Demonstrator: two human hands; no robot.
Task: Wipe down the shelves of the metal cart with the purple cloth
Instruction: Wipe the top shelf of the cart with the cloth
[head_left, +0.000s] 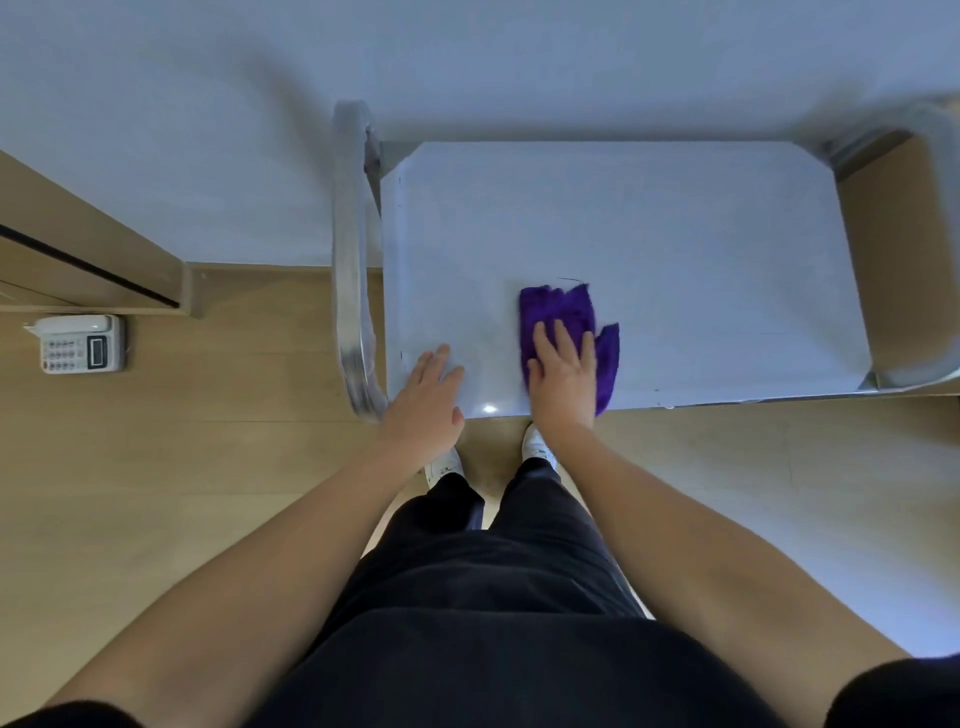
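Note:
The metal cart (649, 218) stands against the wall, and I look straight down on its shiny top shelf. The purple cloth (563, 309) lies crumpled on that shelf near the front edge. My right hand (563, 371) presses flat on the cloth with fingers spread, covering its near part. My left hand (428, 389) rests open on the shelf's front left corner, a little left of the cloth and not touching it. The lower shelves are hidden under the top one.
Curved tube handles stand at the cart's left end (350, 260) and right end (930, 249). A white desk telephone (78, 343) sits on the wooden floor to the left, by a wooden door frame (104, 260). My feet are right below the cart's front edge.

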